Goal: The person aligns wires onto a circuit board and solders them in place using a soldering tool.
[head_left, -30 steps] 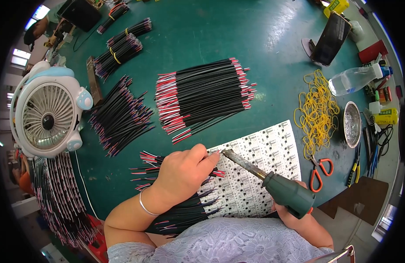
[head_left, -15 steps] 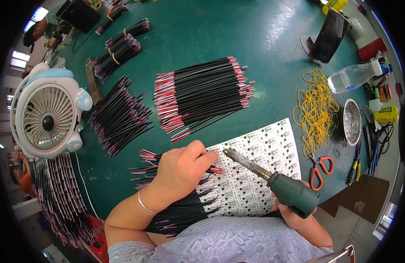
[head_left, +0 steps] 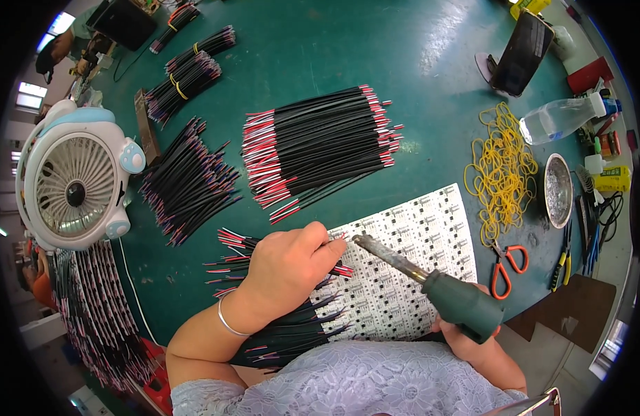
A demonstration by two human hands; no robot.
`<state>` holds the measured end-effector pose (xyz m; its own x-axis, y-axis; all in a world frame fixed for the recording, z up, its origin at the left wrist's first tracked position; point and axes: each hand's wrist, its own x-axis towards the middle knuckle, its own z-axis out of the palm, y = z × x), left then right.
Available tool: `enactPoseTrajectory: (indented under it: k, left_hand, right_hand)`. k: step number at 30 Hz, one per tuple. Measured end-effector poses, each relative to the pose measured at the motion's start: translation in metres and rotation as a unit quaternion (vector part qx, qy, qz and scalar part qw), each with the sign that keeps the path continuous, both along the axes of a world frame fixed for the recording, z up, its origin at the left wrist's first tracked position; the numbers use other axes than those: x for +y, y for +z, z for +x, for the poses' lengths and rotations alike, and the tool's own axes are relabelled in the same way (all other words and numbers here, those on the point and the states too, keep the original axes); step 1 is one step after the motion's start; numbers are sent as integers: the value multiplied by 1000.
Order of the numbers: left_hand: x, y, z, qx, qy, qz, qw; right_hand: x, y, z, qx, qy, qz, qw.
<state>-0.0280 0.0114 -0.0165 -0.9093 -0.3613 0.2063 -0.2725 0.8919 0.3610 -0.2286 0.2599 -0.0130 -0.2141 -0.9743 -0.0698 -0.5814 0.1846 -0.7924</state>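
The left hand [head_left: 288,262] has its thumb and forefinger pressed together on the end of a thin wire [head_left: 344,236], just above the left side of a white circuit board sheet [head_left: 403,295]. A silver bracelet [head_left: 225,317] circles that wrist. The right hand [head_left: 464,338] is closed around the dark green handle of a soldering iron [head_left: 462,301], which slants up to the left, its tip just beside the left fingertips. Whether the tip touches the wire or the sheet, I cannot tell.

Red, white and black wire ends [head_left: 233,239] stick out to the left of the left hand, and more show below its fingers. Under that forearm, a row of black wires [head_left: 288,329] reaches the sheet's left edge.

Farther out on the green table [head_left: 320,41], a wide pile of black wires [head_left: 327,142] lies beyond the sheet, with a smaller pile [head_left: 188,182] to its left. Past that are 3 tied bundles [head_left: 197,73], and a white and blue fan [head_left: 76,191] stands at the left.

On the right are scissors [head_left: 501,279] with orange handles, a heap of yellow rubber bands [head_left: 501,173], a metal bowl [head_left: 550,172], a clear bottle [head_left: 559,120] and a phone [head_left: 522,55] on a stand.
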Motion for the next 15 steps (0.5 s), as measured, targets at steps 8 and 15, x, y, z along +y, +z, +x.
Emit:
enactPoseTrajectory:
  k: [8,15]
  left_hand:
    - [-1,25,7,56,-29,-41,997]
    - [30,39,8,-55,33,-20,998]
  right_hand:
    - [-11,18,1,-339,-215,-56,914]
    - [-5,12,-1,-350,-168,-55,920]
